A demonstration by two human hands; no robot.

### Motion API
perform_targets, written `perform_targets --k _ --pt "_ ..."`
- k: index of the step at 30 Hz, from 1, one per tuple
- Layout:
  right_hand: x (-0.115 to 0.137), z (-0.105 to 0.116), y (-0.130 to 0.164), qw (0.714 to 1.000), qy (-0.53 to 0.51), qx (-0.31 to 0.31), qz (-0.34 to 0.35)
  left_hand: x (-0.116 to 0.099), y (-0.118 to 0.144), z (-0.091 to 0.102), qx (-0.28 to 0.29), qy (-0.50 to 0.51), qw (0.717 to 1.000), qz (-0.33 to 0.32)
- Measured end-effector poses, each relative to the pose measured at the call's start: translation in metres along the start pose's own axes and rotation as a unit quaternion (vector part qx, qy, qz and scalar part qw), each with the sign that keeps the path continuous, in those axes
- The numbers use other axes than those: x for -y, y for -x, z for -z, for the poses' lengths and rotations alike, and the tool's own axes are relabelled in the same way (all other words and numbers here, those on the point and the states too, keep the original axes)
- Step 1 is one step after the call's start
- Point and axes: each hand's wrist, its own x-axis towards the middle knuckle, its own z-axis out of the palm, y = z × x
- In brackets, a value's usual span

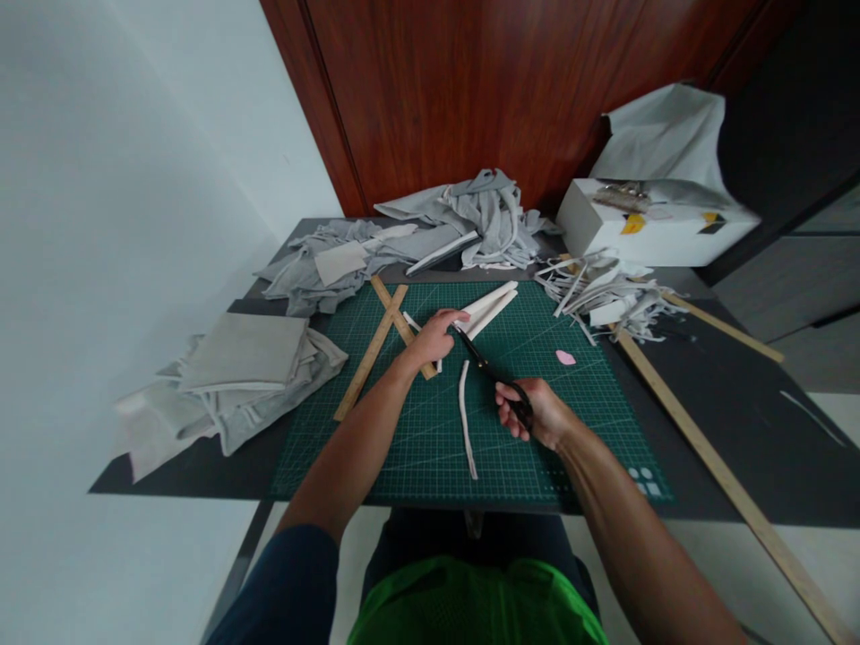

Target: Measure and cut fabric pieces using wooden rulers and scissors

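My right hand (pixel 537 410) grips the black handles of a pair of scissors (pixel 493 370) over the cutting mat. Their tips reach the edge of a folded white fabric strip (pixel 494 307), right beside my left hand (pixel 434 337). That hand is closed on the near end of the strip, with thumb and fingers pressed together. Whether the blades are closed is too small to tell. A narrow white strip (pixel 465 421) lies loose on the mat below the scissors. Two crossed wooden rulers (pixel 372 354) rest left of my left hand, one partly behind it.
The green cutting mat (pixel 537 466) covers the table's middle. Folded grey cloth (pixel 245 354) is at left, crumpled cloth (pixel 494 215) at the back. Thin scraps (pixel 614 287) pile near a white box (pixel 658 233). A long wooden stick (pixel 699 448) overhangs the table's right front edge.
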Motion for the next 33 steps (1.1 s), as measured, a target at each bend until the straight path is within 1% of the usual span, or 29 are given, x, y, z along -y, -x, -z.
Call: perform_targets --k 4,9,11,13,16,21,28,33 --pt "0.005 -0.004 0.001 1.000 0.001 -0.014 0.000 0.000 -0.001 -0.001 -0.012 -0.014 1.000 0.007" --pt "0.006 -0.005 0.002 1.000 -0.005 -0.008 0.002 -0.003 -0.005 -0.004 -0.033 -0.079 0.996 0.017" --pt "0.005 -0.005 0.002 1.000 -0.007 -0.003 0.004 -0.005 -0.004 -0.003 -0.040 -0.109 0.992 0.045" --pt "0.004 -0.004 0.001 1.000 -0.007 -0.002 0.004 -0.006 -0.004 -0.001 -0.049 -0.135 0.986 0.088" --pt "0.004 -0.004 0.000 1.000 -0.006 -0.009 -0.004 -0.007 -0.003 0.004 -0.053 -0.152 0.978 0.134" --pt "0.007 -0.003 -0.001 1.000 -0.002 -0.012 -0.012 -0.008 -0.004 0.006 -0.048 -0.151 0.979 0.131" --pt "0.008 -0.003 -0.003 1.000 -0.016 0.004 0.002 -0.013 -0.006 0.002 -0.088 -0.166 0.973 0.133" --pt "0.005 0.000 0.002 1.000 -0.016 0.004 0.001 -0.010 -0.006 0.001 -0.089 -0.163 0.972 0.141"
